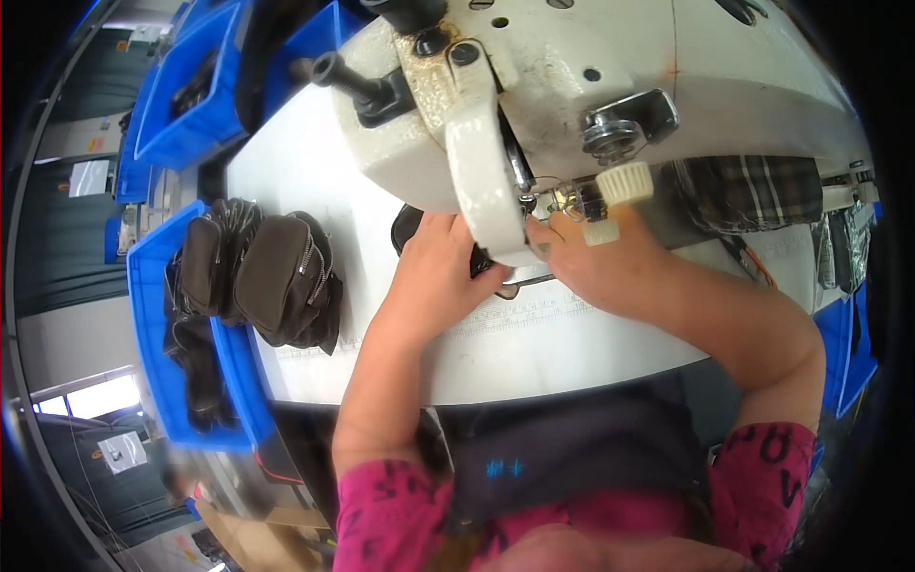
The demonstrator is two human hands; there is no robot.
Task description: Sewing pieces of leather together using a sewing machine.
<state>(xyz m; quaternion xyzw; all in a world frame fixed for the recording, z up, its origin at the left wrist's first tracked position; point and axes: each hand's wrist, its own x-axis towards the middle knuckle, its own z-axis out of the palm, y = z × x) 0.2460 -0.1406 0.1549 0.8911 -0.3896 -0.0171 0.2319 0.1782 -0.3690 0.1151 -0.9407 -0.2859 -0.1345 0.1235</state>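
A white sewing machine stands over the worktable, its needle area between my hands. My left hand grips a dark fabric piece left of the needle. The piece's rounded edge shows past my fingers, and a small loop hangs from its near side. My right hand is closed at the right of the needle, fingertips bent down by the presser foot at the piece's other side. The machine head hides part of the piece and some fingertips.
Dark zippered pouches are stacked at the table's left, over a blue bin. Another blue bin stands at the far left. Plaid fabric lies under the machine arm. A ruler strip runs along the white tabletop.
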